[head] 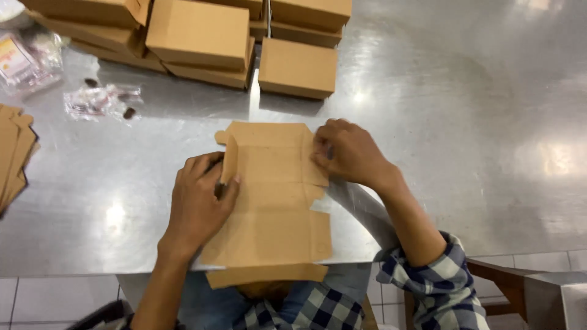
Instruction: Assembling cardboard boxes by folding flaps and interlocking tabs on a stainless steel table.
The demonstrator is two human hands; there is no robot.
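Flat brown cardboard blank [269, 208] lying unfolded on steel surface [458, 153], near edge overhanging toward lap. Left hand [199, 205] at blank's left side, fingers curled around side flap [229, 159] and holding it raised upright; right hand [348, 153] at upper right flap, fingertips pinched closed on its edge. Behind: folded brown boxes [202, 36] stacked at far edge, clear plastic packets [101, 101] at left, pile of flat blanks [15, 153] at left border.
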